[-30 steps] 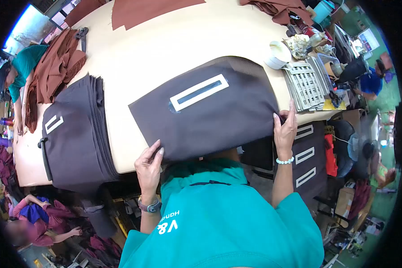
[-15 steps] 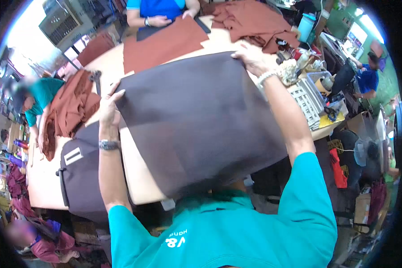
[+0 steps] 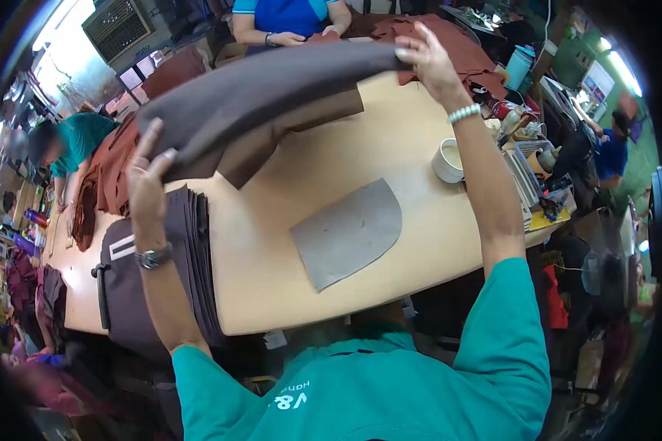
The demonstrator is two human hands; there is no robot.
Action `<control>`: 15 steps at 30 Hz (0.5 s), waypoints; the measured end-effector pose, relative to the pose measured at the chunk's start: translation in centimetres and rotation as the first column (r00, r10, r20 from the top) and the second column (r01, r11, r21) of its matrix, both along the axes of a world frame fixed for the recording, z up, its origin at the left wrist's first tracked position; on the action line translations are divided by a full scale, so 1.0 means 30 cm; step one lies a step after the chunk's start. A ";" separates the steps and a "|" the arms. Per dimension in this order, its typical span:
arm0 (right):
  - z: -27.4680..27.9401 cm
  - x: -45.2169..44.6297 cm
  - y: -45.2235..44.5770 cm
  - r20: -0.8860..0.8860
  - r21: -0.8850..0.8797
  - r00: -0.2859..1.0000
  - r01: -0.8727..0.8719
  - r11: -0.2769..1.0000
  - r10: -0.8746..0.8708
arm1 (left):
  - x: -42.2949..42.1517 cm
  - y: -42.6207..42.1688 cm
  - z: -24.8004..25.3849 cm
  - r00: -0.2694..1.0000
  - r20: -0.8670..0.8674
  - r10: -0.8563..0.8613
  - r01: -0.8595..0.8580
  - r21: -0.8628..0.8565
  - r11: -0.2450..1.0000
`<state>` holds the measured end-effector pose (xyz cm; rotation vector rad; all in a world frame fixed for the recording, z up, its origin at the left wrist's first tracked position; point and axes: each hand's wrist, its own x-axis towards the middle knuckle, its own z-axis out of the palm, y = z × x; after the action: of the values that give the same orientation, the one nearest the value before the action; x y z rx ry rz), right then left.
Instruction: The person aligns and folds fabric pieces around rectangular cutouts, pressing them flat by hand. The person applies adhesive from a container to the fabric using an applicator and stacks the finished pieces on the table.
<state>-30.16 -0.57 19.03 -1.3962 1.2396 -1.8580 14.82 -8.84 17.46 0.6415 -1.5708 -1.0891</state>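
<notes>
A large dark sheet (image 3: 265, 88), leather or fabric, is lifted over the far half of the table, bowed and with its near edge curling down. My left hand (image 3: 148, 180) pinches its left end between thumb and fingers. At the opposite end my right hand (image 3: 435, 70) has the corner at its thumb, with the other fingers partly raised. Under the sheet a lighter brown underside or second layer (image 3: 301, 121) shows; I cannot tell which. Nearer me, a flat grey cut piece (image 3: 349, 235) with one rounded side lies on the table (image 3: 261, 294).
Dark sheets (image 3: 176, 272) are stacked left, beside a black tool (image 3: 101, 294). A white cup (image 3: 449, 160) and a tray of tools (image 3: 537, 165) stand right. Reddish-brown pieces (image 3: 114, 184) lie near a co-worker (image 3: 81, 143); another person (image 3: 294, 18) is across the table.
Both hands have moved away from me and up, carrying the dark sheet toward the far side. The grey piece and the white cup are now uncovered.
</notes>
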 end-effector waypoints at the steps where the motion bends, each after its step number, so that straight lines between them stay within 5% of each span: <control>1: -0.071 -0.006 0.026 -0.029 0.065 1.000 0.004 0.998 -0.002 | 0.012 0.007 -0.079 0.998 0.052 0.023 -0.023 0.000 1.000; 5: -0.344 0.013 0.172 -0.033 0.231 0.999 0.041 0.972 -0.035 | 0.003 0.150 -0.282 0.978 0.208 -0.029 -0.020 0.231 0.973; 10: -0.577 0.083 0.480 -0.129 0.311 0.986 0.143 0.940 -0.108 | 0.046 0.365 -0.445 0.972 0.164 -0.168 0.070 0.480 0.874; 13: -0.557 0.143 0.614 -0.204 0.562 0.973 0.203 0.802 -0.103 | 0.060 0.466 -0.457 0.947 0.194 -0.255 0.102 0.571 0.815; 15: -0.596 0.124 0.600 -0.283 0.522 0.950 0.268 0.810 -0.132 | 0.050 0.453 -0.475 0.952 0.203 -0.230 0.085 0.544 0.834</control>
<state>-26.45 17.43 1.14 -1.2014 1.9283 -1.2971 16.31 4.74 3.20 1.0774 -1.5643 -1.6500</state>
